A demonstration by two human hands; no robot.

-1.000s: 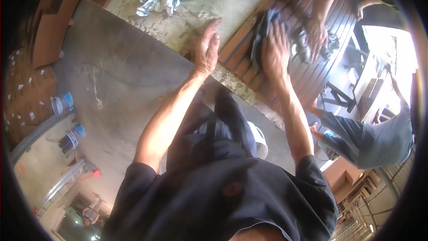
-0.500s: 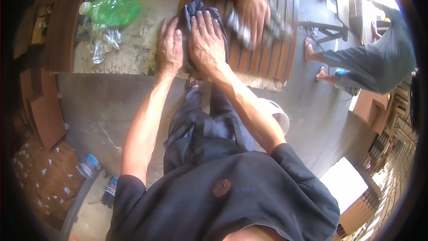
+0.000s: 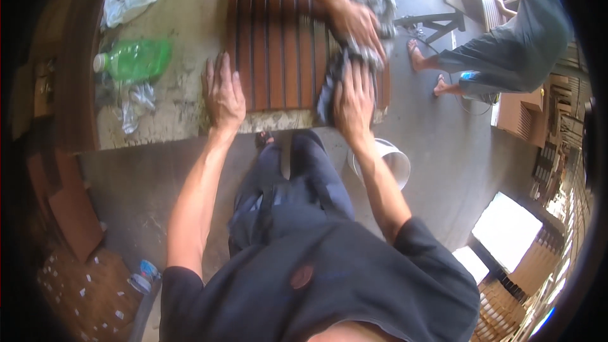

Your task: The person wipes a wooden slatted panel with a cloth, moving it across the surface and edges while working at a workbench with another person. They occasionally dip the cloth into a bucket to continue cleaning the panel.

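A brown wooden panel with dark grooves (image 3: pixel 278 57) lies on the worktable. My right hand (image 3: pixel 356 104) presses a dark cloth (image 3: pixel 326 92) flat on the panel's right part, close to its near edge. The fingers lie stretched over the cloth. My left hand (image 3: pixel 225 98) rests open, fingers out, at the panel's left edge and holds nothing. Just beyond my right hand, another person's hand (image 3: pixel 356 25) works on the panel with a grey rag (image 3: pixel 383 12), blurred by motion.
On the worktable's left (image 3: pixel 190 31) lie a green plastic bottle (image 3: pixel 139 60), a crumpled clear bag (image 3: pixel 136 104) and a white glove-like item (image 3: pixel 130 6). A white bucket (image 3: pixel 396 164) stands below the front edge. Another person (image 3: pixel 525 44) stands at the right, near a second table.
My right hand has slid right across the panel with the dark cloth, away from my left hand. The other person's hand has shifted too. The view has moved.
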